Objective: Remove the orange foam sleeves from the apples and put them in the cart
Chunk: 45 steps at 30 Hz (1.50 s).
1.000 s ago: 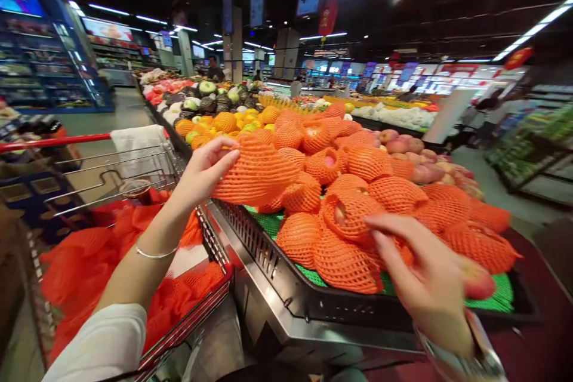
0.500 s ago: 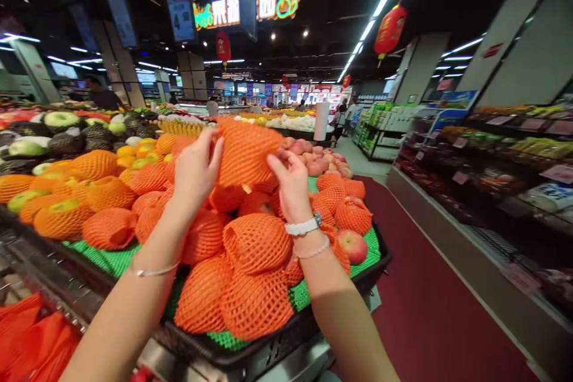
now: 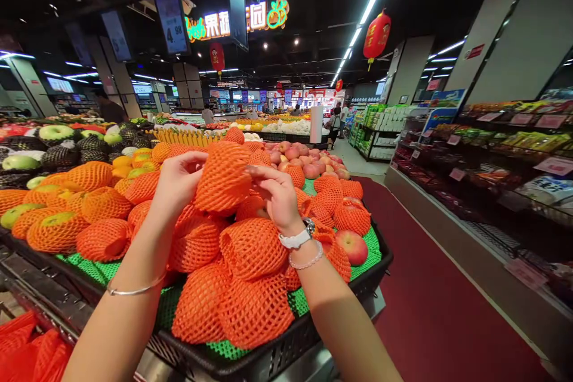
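Between my two hands an orange foam net point(image 3: 224, 178) is held up, rounded and bulging; whether an apple is inside is hidden. My left hand point(image 3: 175, 184) pinches its left side with thumb and fingers. On the right side, the fingers of my right hand point(image 3: 281, 192) are closed on its edge. Right below lie several netted fruits point(image 3: 256, 246), heaped in a black crate point(image 3: 308, 334) lined with green mesh. One bare red apple point(image 3: 351, 247) rests near the crate's right corner.
Orange-netted yellow-green fruits point(image 3: 58, 230) lie to the left, and a pile of bare apples point(image 3: 308, 158) lies behind. A plastic roll point(image 3: 316, 124) stands beyond them. Packaged-goods shelves point(image 3: 492, 161) line the right side of the aisle point(image 3: 430, 286). A red bag point(image 3: 33, 349) is at lower left.
The foam net has come lower and a little left, and looks rounder than the wide, stretched shape before. Both hands have moved down with it, still gripping its sides.
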Available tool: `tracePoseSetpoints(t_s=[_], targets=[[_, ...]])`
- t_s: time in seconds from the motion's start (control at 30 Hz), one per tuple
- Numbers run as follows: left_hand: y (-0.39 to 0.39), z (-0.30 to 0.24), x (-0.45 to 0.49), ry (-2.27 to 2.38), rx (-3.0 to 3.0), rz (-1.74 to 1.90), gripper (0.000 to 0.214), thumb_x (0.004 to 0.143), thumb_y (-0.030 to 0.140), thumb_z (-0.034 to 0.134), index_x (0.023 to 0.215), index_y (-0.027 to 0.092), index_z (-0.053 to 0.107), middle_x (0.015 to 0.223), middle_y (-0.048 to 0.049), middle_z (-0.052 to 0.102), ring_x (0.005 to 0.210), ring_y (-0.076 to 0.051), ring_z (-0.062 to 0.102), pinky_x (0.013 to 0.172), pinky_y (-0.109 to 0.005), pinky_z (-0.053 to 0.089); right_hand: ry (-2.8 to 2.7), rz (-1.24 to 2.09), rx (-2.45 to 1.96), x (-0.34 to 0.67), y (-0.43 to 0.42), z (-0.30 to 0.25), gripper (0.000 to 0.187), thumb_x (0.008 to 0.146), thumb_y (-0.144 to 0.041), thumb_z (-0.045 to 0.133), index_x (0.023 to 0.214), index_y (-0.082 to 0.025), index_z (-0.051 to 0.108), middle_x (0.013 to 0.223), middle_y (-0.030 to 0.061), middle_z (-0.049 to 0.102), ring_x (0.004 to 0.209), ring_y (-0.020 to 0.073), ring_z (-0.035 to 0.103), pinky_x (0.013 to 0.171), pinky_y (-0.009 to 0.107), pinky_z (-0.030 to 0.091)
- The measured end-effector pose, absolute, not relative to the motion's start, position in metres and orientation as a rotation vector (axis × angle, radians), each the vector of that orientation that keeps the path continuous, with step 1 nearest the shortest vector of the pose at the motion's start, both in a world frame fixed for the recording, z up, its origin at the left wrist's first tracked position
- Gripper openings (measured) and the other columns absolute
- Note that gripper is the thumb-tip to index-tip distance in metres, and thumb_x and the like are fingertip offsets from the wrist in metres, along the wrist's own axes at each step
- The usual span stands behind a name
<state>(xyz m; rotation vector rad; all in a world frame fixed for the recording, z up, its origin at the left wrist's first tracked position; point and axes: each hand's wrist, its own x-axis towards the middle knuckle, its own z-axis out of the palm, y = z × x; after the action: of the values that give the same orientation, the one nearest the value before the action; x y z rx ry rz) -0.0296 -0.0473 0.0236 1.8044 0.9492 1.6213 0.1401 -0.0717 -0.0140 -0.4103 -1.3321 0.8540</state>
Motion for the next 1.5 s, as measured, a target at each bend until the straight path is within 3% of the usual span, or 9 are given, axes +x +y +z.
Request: tracePoseSetpoints(t_s=[0.2, 0.4, 0.57, 0.77, 0.9, 1.1, 1.27, 1.37, 1.5], targets=[[-0.039, 0.018, -0.020, 0.859, 1.697, 1.530, 0.023, 0.076, 0.029, 0.050, 0.079, 0.015, 0.068, 0.084, -0.0045, 0.071, 0.091, -0.020, 0.063, 0.084, -0.032, 0.049, -1.621, 0.321, -0.919, 0.152, -0.073, -0.014, 0.011, 0.070, -0.018, 0.042, 0.062, -0.022, 0.047, 0.060, -0.0007, 0.053, 0.062, 0.0161, 0.050, 0.067, 0.030, 0.042], [-0.053, 0.001, 0.005, 0.758, 1.889, 1.372, 0.032, 0.075, 0.039, 0.066, 0.094, 0.014, 0.060, 0.097, -0.0074, 0.067, 0.091, -0.019, 0.061, 0.086, -0.034, 0.048, -1.727, -0.136, -1.287, 0.173, -0.075, -0.013, 0.021, 0.070, -0.016, 0.047, 0.051, -0.021, 0.039, 0.050, 0.0001, 0.048, 0.050, 0.0128, 0.036, 0.054, 0.028, 0.025], [-0.061, -0.004, 0.018, 0.393, 1.850, 1.280, 0.022, 0.073, 0.027, 0.057, 0.092, 0.017, 0.061, 0.100, -0.0076, 0.068, 0.095, -0.020, 0.061, 0.088, -0.035, 0.048, -1.684, 0.013, -1.324, 0.187, -0.078, -0.009, 0.020, 0.071, -0.021, 0.049, 0.051, -0.018, 0.052, 0.053, 0.0041, 0.058, 0.053, 0.0151, 0.046, 0.053, 0.028, 0.033], [-0.062, 0.021, -0.028, 0.107, 1.688, 1.163, 0.024, 0.051, 0.013, 0.044, 0.059, 0.016, 0.066, 0.069, -0.0028, 0.068, 0.061, -0.012, 0.054, 0.056, -0.024, 0.045, -1.459, 0.332, -0.837, 0.177, -0.086, -0.005, 0.022, 0.071, -0.038, 0.066, 0.081, -0.019, 0.068, 0.087, 0.0072, 0.072, 0.076, 0.0200, 0.065, 0.070, 0.035, 0.054], [-0.064, 0.025, -0.047, 0.214, 1.859, 1.177, 0.016, 0.059, 0.011, 0.052, 0.052, 0.016, 0.064, 0.058, 0.0008, 0.060, 0.054, -0.009, 0.046, 0.053, -0.022, 0.040, -1.520, 0.411, -0.653, 0.165, -0.092, -0.006, 0.032, 0.074, -0.039, 0.068, 0.101, -0.024, 0.065, 0.107, 0.0075, 0.069, 0.099, 0.0218, 0.065, 0.084, 0.038, 0.056], [-0.062, 0.021, -0.033, 0.387, 2.205, 1.164, 0.026, 0.075, 0.029, 0.066, 0.094, 0.012, 0.067, 0.091, -0.0065, 0.069, 0.092, -0.019, 0.061, 0.082, -0.032, 0.051, -1.617, 0.593, -0.625, 0.156, -0.087, -0.008, 0.040, 0.074, -0.033, 0.069, 0.112, -0.028, 0.057, 0.123, 0.0045, 0.063, 0.110, 0.0197, 0.062, 0.091, 0.035, 0.055], [-0.046, 0.015, -0.033, 0.817, 2.421, 1.313, 0.039, 0.086, 0.034, 0.045, 0.117, 0.013, 0.055, 0.124, -0.0132, 0.060, 0.119, -0.026, 0.052, 0.105, -0.044, 0.039, -1.444, 0.285, -0.809, 0.160, -0.080, -0.011, 0.026, 0.081, -0.030, 0.059, 0.105, -0.020, 0.063, 0.112, 0.0066, 0.068, 0.102, 0.0195, 0.065, 0.091, 0.039, 0.053], [-0.036, 0.007, -0.033, 1.310, 2.608, 0.858, 0.040, 0.088, 0.026, 0.033, 0.123, 0.017, 0.051, 0.133, -0.0136, 0.054, 0.127, -0.032, 0.046, 0.109, -0.060, 0.025, -1.523, 0.191, -0.952, 0.158, -0.087, -0.001, 0.022, 0.084, -0.026, 0.053, 0.098, -0.017, 0.068, 0.102, 0.0076, 0.071, 0.096, 0.0204, 0.067, 0.090, 0.041, 0.051], [-0.029, -0.003, -0.030, 1.416, 2.725, 0.308, 0.058, 0.082, 0.034, 0.049, 0.138, 0.021, 0.039, 0.141, -0.0164, 0.048, 0.127, -0.037, 0.045, 0.103, -0.063, 0.032, -1.749, -0.013, -1.112, 0.142, -0.097, 0.029, 0.025, 0.084, -0.015, 0.048, 0.092, -0.017, 0.072, 0.098, 0.0059, 0.073, 0.094, 0.0202, 0.067, 0.089, 0.038, 0.050]])
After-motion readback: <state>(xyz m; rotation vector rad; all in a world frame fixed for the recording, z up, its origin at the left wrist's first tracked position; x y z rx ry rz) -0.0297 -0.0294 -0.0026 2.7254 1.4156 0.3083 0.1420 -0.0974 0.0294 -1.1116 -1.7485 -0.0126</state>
